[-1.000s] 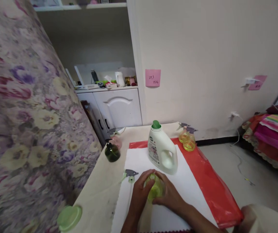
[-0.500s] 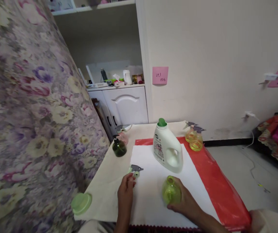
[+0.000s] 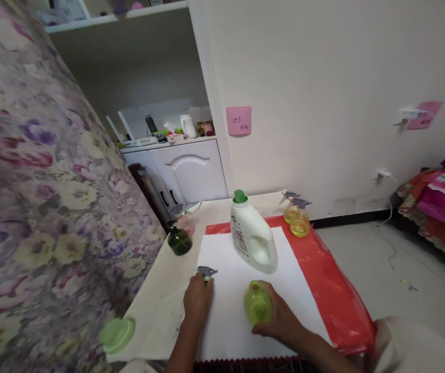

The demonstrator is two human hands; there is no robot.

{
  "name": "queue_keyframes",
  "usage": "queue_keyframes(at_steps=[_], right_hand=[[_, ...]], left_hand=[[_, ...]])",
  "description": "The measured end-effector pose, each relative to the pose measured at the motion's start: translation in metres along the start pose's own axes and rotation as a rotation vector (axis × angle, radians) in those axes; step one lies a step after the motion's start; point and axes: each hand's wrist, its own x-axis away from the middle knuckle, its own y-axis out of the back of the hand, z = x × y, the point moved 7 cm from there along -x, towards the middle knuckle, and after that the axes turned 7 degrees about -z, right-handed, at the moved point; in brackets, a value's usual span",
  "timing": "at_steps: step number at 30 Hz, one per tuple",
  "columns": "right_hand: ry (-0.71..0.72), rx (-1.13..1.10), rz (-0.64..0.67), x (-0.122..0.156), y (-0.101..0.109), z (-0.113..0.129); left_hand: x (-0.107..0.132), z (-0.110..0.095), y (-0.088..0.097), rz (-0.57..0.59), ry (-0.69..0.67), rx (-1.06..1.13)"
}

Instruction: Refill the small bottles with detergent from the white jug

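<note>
My right hand [image 3: 278,316] wraps round a round, clear yellow-green spray bottle [image 3: 258,304]. Its open neck has no head on it and the bottle is slightly tilted. My left hand [image 3: 198,300] is closed over a spray head [image 3: 207,271], low at the left edge of the white sheet [image 3: 226,331]. The grey trigger top shows past my fingers, while they hide most of the lower part. Beyond both hands stands a large pale-green detergent jug [image 3: 254,235] with a green spout in its mouth.
A light-green cap [image 3: 116,334] lies at the table's near left corner. A dark green pump bottle [image 3: 179,241] and a pink spray bottle [image 3: 185,225] stand far left. Two yellow spray bottles [image 3: 299,224] stand far right, by red plastic sheeting [image 3: 327,280]. A floral curtain [image 3: 51,207] hangs at left.
My left hand has turned knuckles-up and lowered over the spray head, covering more of it. The right hand still holds the bottle. The whole view has swung to the right.
</note>
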Motion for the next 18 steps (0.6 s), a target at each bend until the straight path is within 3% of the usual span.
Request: queue_keyframes(at_steps=[5,9,13,16,18], right_hand=[[0.059,-0.003,0.021,-0.003,-0.001,0.003],[0.083,0.03,0.018,0.001,-0.001,0.008],[0.081,0.061,0.031,0.008,-0.002,0.009],[0.082,0.058,0.033,0.011,-0.002,0.009],[0.086,0.059,0.035,0.011,-0.003,0.008]], left_hand=[[0.007,0.001,0.015,0.044,0.1,0.31],[0.029,-0.016,0.028,0.063,0.153,0.681],[0.053,-0.053,0.059,0.038,0.145,0.989],[0.07,-0.089,0.082,0.059,0.162,1.426],[0.081,-0.112,0.094,0.053,0.089,1.497]])
